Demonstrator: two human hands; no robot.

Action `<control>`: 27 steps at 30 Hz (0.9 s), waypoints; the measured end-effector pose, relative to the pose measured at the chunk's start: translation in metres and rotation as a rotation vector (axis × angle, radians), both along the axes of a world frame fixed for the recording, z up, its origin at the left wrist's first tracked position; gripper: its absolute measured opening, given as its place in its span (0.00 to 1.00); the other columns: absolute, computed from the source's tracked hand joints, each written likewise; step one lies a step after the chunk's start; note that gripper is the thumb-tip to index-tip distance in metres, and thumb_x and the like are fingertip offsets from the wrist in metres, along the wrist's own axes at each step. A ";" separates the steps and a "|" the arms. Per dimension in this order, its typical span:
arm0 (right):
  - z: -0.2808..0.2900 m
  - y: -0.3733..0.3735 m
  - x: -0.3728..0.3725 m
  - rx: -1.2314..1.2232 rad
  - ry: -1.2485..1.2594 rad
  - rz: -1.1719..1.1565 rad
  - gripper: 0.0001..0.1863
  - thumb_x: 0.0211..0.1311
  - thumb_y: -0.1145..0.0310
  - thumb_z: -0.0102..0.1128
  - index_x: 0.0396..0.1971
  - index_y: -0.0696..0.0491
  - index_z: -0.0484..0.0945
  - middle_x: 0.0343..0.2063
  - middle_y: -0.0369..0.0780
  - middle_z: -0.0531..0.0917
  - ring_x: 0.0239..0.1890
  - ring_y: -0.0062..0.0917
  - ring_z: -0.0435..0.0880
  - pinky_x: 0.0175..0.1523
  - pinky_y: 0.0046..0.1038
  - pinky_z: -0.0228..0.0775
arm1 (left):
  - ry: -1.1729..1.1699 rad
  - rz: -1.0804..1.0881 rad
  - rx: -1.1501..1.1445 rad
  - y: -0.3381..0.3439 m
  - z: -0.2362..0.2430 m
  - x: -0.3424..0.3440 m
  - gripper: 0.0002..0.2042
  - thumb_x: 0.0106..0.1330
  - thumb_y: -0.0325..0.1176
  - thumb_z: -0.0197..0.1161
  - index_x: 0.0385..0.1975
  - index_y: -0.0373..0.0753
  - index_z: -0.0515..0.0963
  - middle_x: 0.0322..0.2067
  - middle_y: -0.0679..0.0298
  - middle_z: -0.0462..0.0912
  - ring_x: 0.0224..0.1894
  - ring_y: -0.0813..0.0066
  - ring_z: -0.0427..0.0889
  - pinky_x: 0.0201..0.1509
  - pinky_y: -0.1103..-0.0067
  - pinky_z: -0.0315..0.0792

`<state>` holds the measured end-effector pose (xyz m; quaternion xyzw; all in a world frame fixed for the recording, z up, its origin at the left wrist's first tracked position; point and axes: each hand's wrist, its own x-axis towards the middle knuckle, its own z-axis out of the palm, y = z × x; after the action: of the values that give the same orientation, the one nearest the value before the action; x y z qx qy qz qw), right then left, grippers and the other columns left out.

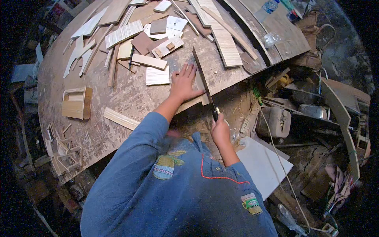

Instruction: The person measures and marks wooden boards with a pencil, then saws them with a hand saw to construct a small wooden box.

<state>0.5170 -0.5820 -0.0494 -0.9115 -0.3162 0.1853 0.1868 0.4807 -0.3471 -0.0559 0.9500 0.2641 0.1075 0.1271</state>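
My right hand is closed around the handle of a handsaw. The saw's long dark blade points away from me over the table's near edge. Its teeth and any cut are too small to make out. Beside the blade, a narrow strip of wood lies on the table, its near end at the edge. My left hand lies flat with fingers stretched out, pressing down by this strip; part of the strip is hidden under the hand and blade. A small pale square board sits just left of my left fingers.
Several wood offcuts cover the far side of the worn table. A small wooden box and a little stick frame stand at left. A plastic bottle is at far right. Below right are a jerrycan and a white panel.
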 end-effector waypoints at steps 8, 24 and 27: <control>0.004 0.005 0.001 0.022 0.001 -0.005 0.14 0.62 0.67 0.54 0.41 0.57 0.63 0.20 0.57 0.77 0.25 0.57 0.77 0.29 0.51 0.67 | 0.051 -0.002 -0.054 0.005 0.000 -0.001 0.52 0.42 0.64 0.62 0.66 0.39 0.56 0.67 0.56 0.56 0.71 0.60 0.51 0.64 0.58 0.50; 0.022 0.103 0.118 0.236 -0.197 -0.125 0.16 0.58 0.68 0.55 0.46 0.55 0.69 0.34 0.57 0.78 0.37 0.54 0.77 0.38 0.48 0.68 | 0.026 -0.027 -0.137 0.011 0.008 -0.004 0.53 0.44 0.64 0.63 0.65 0.30 0.53 0.68 0.50 0.52 0.71 0.58 0.47 0.63 0.62 0.51; 0.034 0.162 0.169 0.263 -0.385 -0.107 0.19 0.58 0.68 0.54 0.50 0.54 0.69 0.37 0.55 0.78 0.39 0.53 0.77 0.43 0.48 0.68 | 0.036 -0.047 -0.188 0.015 0.008 -0.004 0.51 0.46 0.61 0.64 0.65 0.31 0.55 0.68 0.51 0.53 0.71 0.58 0.47 0.62 0.62 0.51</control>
<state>0.6865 -0.4203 -0.0151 -0.9133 -0.3185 -0.0451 0.2499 0.4768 -0.3326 -0.0481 0.9417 0.2527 0.0623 0.2133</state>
